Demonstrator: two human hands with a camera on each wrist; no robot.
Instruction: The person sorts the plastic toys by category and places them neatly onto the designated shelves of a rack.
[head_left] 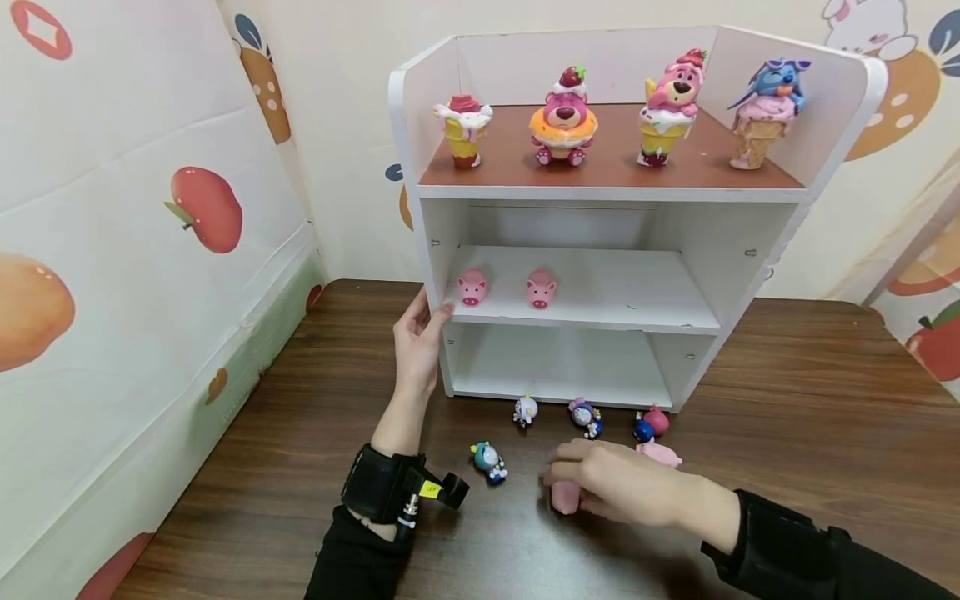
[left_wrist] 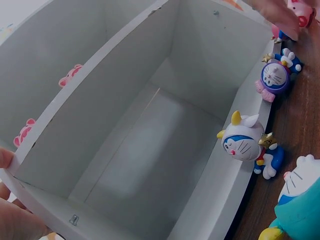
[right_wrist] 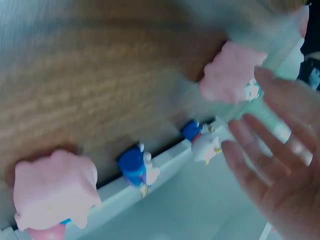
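My left hand (head_left: 420, 346) grips the left side edge of a white toy shelf (head_left: 585, 327), the thumb lying on its front. Above the tabletop my right hand (head_left: 618, 483) reaches over a pink pig figure (head_left: 565, 497). In the right wrist view its fingers are loosely extended beside that pig (right_wrist: 231, 72), not closed round it. Another pink pig (head_left: 660, 453) lies behind the right hand. Two small pigs, a left one (head_left: 472, 287) and a right one (head_left: 541, 288), stand on the middle shelf board. Near the shelf's foot lie Doraemon-like figures: white-hooded (head_left: 525, 410), purple-hooded (head_left: 585, 417), and teal-hooded (head_left: 489, 462).
On the brown top board stand ice-cream-style figures: a red-topped cone (head_left: 463, 131), a pink bear in an orange ring (head_left: 564, 121), a bear on a cone (head_left: 670, 108) and a blue character (head_left: 767, 115). A blue-and-pink figure (head_left: 651, 423) lies by the shelf's right foot.
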